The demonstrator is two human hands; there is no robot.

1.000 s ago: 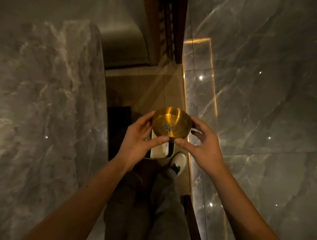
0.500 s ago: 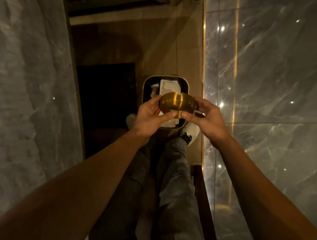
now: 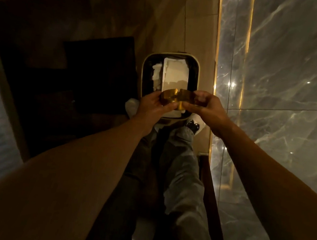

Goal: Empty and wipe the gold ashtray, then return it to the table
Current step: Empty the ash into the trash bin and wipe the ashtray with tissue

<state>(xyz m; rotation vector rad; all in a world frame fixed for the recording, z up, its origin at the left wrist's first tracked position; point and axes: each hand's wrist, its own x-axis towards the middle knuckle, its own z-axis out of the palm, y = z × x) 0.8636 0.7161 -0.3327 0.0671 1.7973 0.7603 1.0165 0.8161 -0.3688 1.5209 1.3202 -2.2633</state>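
The gold ashtray (image 3: 173, 99) is a round shiny metal dish with notches in its rim. I hold it in both hands, tipped away from me so that only its outer wall shows. My left hand (image 3: 152, 104) grips its left side and my right hand (image 3: 205, 107) grips its right side. It hangs directly over the near end of a rounded rectangular waste bin (image 3: 145, 72) that stands on the floor. White paper (image 3: 177, 72) lies inside the bin. The ashtray's inside is hidden.
My legs in grey trousers (image 3: 178, 162) and a white shoe (image 3: 194, 124) are just below the bin. A dark mat (image 3: 97, 71) lies on the floor to the left. A grey marble wall with a lit gold strip (image 3: 215, 67) runs along the right.
The view has dropped toward the floor. The ashtray has gone from facing up with its inside showing to tipped over above the bin, both hands still on it.
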